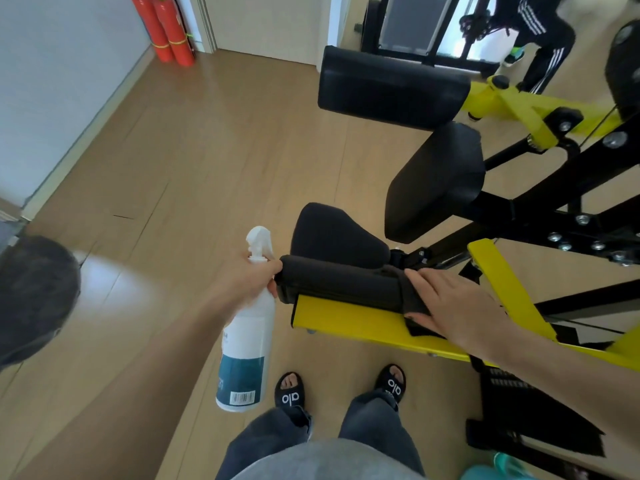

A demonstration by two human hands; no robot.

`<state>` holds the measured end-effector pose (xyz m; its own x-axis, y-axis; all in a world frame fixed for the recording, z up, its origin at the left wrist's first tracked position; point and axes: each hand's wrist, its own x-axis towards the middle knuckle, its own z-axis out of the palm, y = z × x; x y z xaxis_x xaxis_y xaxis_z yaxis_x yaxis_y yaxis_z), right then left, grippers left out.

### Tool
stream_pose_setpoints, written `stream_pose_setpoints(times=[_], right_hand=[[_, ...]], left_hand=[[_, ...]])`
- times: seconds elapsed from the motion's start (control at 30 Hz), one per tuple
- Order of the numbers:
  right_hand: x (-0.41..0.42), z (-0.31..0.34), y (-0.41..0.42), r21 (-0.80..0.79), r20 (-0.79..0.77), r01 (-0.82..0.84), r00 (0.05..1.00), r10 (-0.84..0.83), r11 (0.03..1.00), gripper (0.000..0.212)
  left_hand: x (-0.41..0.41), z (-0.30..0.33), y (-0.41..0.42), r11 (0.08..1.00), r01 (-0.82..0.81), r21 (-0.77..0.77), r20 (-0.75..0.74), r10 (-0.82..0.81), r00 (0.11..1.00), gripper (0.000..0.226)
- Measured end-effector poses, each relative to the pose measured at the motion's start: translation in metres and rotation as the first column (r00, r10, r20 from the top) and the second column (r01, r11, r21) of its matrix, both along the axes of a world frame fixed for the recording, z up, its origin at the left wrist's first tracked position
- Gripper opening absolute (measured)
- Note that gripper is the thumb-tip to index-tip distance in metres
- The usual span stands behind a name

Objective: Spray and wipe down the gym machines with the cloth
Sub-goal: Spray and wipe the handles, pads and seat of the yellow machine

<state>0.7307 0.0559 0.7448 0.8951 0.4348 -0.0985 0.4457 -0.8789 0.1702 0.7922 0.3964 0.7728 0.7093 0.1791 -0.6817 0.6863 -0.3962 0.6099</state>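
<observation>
Nearest, two feet in black open-toed slides [290, 392] with white lettering stand on the pale wood-plank floor [166, 168], below grey trouser legs. Just above them hangs the white plastic spray bottle [246, 344] with a teal band and a barcode label; what it holds cannot be seen through its opaque wall. The left hand [252, 279] grips the bottle's neck, fingers curled round it under the white trigger head, which points up and away. Those fingers touch the end of the black foam roller pad [341, 282], which lies across the yellow steel frame [349, 323] of the gym machine. At the pad's other end, the dark cloth [414, 299] is draped over pad and frame, and the right hand [457, 306] presses on it with fingers straight and close together, thumb along the cloth's lower edge. Beyond the fingers sit three black upholstered pads [434, 181] on black and yellow bars. Farthest away, two red fire extinguishers [166, 29] stand by the white wall.
</observation>
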Motion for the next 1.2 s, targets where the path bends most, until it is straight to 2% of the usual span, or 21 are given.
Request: stream_pose_setpoints(times=[0.1, 0.2, 0.3, 0.4, 0.53, 0.57, 0.63, 0.7, 0.77, 0.83, 0.97, 1.03, 1.1, 1.17, 1.2], right_hand=[[0.013, 0.004, 0.023, 0.017, -0.059, -0.078, 0.995, 0.079, 0.997, 0.074], [0.030, 0.007, 0.063, 0.118, -0.139, -0.114, 0.982, 0.130, 0.986, 0.071], [0.047, -0.002, 0.122, 0.191, -0.095, -0.173, 0.977, 0.193, 0.966, 0.067], [0.055, -0.007, 0.138, 0.220, -0.085, -0.166, 0.978, 0.188, 0.961, 0.065], [0.051, 0.001, 0.106, 0.314, -0.195, 0.012, 0.979, 0.052, 0.949, 0.065], [0.049, 0.004, 0.096, 0.313, -0.250, 0.087, 0.968, -0.006, 0.946, 0.063], [0.045, 0.008, 0.067, 0.248, -0.358, 0.248, 0.922, -0.149, 0.936, 0.064], [0.042, 0.009, 0.029, 0.121, -0.421, 0.398, 0.850, -0.316, 0.909, 0.071], [0.036, 0.009, -0.005, 0.050, -0.451, 0.540, 0.763, -0.464, 0.840, 0.073], [0.030, 0.009, -0.021, 0.067, -0.484, 0.634, 0.696, -0.531, 0.770, 0.068], [0.016, 0.008, -0.023, 0.113, -0.433, 0.726, 0.650, -0.624, 0.678, 0.039], [0.004, 0.000, -0.023, 0.212, -0.444, 0.816, 0.570, -0.691, 0.537, 0.040], [-0.004, -0.007, -0.022, 0.347, -0.464, 0.880, 0.461, -0.756, 0.324, 0.048], [-0.006, -0.007, -0.020, 0.365, -0.479, 0.899, 0.406, -0.779, 0.244, 0.051], [-0.007, -0.005, -0.019, 0.352, -0.486, 0.904, 0.397, -0.778, 0.241, 0.052]], left_hand=[[-0.001, 0.002, -0.002, 1.000, 0.002, -0.016, 0.004, -0.002, 1.000, 0.023], [0.000, 0.003, -0.002, 0.999, 0.029, -0.013, -0.003, -0.029, 1.000, 0.030], [0.003, 0.007, -0.003, 0.999, 0.037, 0.030, 0.007, -0.038, 0.999, 0.017], [0.004, 0.012, -0.009, 0.991, 0.058, 0.118, 0.043, -0.063, 0.997, 0.024], [0.010, 0.015, -0.019, 0.964, 0.135, 0.230, 0.087, -0.158, 0.984, 0.016], [0.012, 0.017, -0.023, 0.956, 0.167, 0.243, 0.097, -0.195, 0.976, 0.024], [0.014, 0.022, -0.033, 0.939, 0.230, 0.256, 0.104, -0.263, 0.959, 0.031], [0.014, 0.029, -0.043, 0.921, 0.273, 0.280, 0.097, -0.310, 0.946, 0.022], [0.016, 0.031, -0.050, 0.912, 0.284, 0.297, 0.075, -0.318, 0.945, 0.020], [0.017, 0.031, -0.052, 0.902, 0.298, 0.311, 0.041, -0.326, 0.945, 0.019], [0.025, 0.025, -0.052, 0.939, 0.242, 0.244, -0.007, -0.248, 0.969, 0.023], [0.028, 0.029, -0.056, 0.945, 0.257, 0.204, -0.039, -0.254, 0.966, 0.018], [0.032, 0.032, -0.058, 0.939, 0.278, 0.202, -0.064, -0.270, 0.961, 0.018], [0.033, 0.034, -0.057, 0.935, 0.295, 0.197, -0.078, -0.285, 0.955, 0.019], [0.034, 0.035, -0.056, 0.933, 0.304, 0.190, -0.080, -0.294, 0.952, 0.020]])
